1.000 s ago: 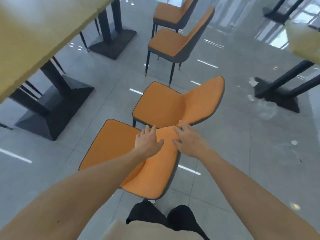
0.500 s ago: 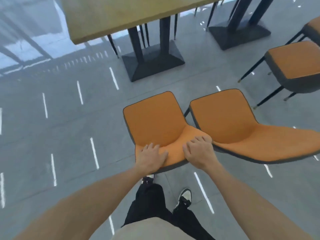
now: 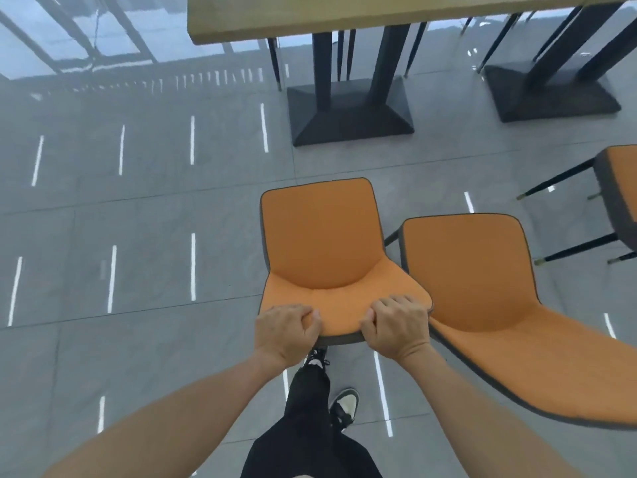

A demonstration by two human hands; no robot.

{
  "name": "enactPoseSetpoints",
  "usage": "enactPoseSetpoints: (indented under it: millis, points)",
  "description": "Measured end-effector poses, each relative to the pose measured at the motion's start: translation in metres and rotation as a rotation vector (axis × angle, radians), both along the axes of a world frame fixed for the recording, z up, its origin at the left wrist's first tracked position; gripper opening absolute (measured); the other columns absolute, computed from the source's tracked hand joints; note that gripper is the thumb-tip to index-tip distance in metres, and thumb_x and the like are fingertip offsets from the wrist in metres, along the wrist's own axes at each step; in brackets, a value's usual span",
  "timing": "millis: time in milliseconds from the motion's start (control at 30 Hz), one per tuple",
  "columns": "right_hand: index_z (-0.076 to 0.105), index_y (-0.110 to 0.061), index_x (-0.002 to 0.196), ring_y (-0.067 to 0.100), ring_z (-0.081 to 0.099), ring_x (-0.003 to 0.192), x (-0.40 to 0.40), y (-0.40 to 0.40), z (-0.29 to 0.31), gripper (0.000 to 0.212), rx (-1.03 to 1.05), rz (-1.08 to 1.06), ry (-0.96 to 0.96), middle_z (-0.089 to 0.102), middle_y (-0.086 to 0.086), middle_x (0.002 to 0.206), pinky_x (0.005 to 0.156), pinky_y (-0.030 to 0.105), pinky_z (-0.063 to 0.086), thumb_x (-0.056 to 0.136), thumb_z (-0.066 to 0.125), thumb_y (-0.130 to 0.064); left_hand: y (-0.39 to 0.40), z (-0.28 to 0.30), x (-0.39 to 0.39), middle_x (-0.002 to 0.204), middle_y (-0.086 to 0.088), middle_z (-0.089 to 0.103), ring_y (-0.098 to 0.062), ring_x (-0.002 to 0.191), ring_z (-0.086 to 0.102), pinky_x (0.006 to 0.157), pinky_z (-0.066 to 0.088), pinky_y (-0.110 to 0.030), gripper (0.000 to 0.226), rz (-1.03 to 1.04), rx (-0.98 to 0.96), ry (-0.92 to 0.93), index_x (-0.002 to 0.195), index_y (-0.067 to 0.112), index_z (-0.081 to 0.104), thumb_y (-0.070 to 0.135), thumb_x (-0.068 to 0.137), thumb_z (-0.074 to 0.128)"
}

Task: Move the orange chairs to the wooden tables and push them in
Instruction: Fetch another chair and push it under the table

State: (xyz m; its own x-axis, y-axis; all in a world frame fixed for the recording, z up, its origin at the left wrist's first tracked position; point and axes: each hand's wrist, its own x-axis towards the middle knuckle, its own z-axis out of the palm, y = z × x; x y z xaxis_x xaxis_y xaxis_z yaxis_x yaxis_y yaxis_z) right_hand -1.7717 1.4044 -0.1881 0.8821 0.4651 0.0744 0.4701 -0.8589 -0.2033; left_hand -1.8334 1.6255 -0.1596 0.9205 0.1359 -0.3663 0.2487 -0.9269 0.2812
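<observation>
Both hands are clamped on the top edge of the backrest of an orange chair, which stands on the grey tiled floor directly in front of the person, its seat pointing away toward a wooden tabletop at the top of the view. The left hand grips the left end of the backrest with its fingers curled over the padded rim and the thumb tucked against the orange face; the right hand grips the right end the same way, knuckles up. The two hands sit apart, with a stretch of orange padding between them. The chair is short of the table, with open floor between the front of its seat and the table's black pedestal base. Just beside it on the right stands a second orange chair, facing the same way, its backrest reaching toward the lower right corner; the two chairs are nearly touching at the held backrest's right end. A third orange chair shows partly at the right edge, with thin black legs. Another black base sits at the upper right. Below the hands, the person's black trousers and a black-and-white shoe are visible.
</observation>
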Motion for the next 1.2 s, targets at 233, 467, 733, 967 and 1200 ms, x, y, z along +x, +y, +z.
enactPoseSetpoints:
  millis: [233,467,733,967,1200]
  points:
    - [0.038,-0.017,0.042,0.020,0.027,0.039,0.119,0.042,0.008,0.039,-0.004,-0.055,-0.033,0.037,0.000,0.040,0.052,0.025,0.017,0.080,0.042,-0.025,0.038,-0.002,0.124,0.050,0.000,0.045,-0.022,0.057,0.048,0.051,0.022,-0.029,0.053,0.055,-0.021,-0.033,0.056,0.015,0.041,0.054,0.084,0.021]
    - [0.027,-0.020,0.043,0.017,0.022,0.037,0.257,0.088,0.012,0.039,-0.014,-0.093,-0.090,0.024,-0.007,0.041,0.056,0.019,0.003,0.080,0.038,-0.026,0.081,-0.010,0.267,0.053,0.003,0.049,-0.024,0.063,0.051,0.056,0.026,-0.031,0.050,0.061,-0.040,-0.086,0.048,0.023,0.039,0.052,0.088,0.031]
    - [0.027,-0.021,0.044,0.017,0.026,0.038,0.375,0.114,0.012,0.040,-0.009,-0.093,-0.110,0.026,-0.008,0.043,0.052,0.018,0.013,0.082,0.034,-0.029,0.105,-0.016,0.379,0.056,-0.001,0.061,-0.012,0.054,0.050,0.053,0.029,-0.028,0.056,0.085,-0.039,-0.128,0.063,0.013,0.068,0.049,0.093,0.038]
    - [0.038,-0.017,0.043,0.022,0.036,0.038,0.426,0.137,-0.002,0.042,-0.029,-0.135,-0.067,0.036,-0.004,0.042,0.052,0.024,0.027,0.083,0.033,-0.031,0.134,-0.021,0.434,0.049,0.001,0.053,-0.018,0.054,0.053,0.052,0.024,-0.028,0.059,0.053,-0.025,-0.155,0.055,0.014,0.061,0.054,0.090,0.034]
    - [0.052,-0.015,0.046,0.018,0.034,0.039,0.442,0.164,-0.005,0.043,-0.045,-0.150,-0.061,0.040,-0.005,0.042,0.052,0.019,0.014,0.083,0.037,-0.030,0.162,-0.024,0.455,0.047,0.003,0.046,-0.012,0.048,0.041,0.051,0.023,-0.027,0.056,0.054,0.017,-0.194,0.049,0.017,0.052,0.050,0.089,0.031]
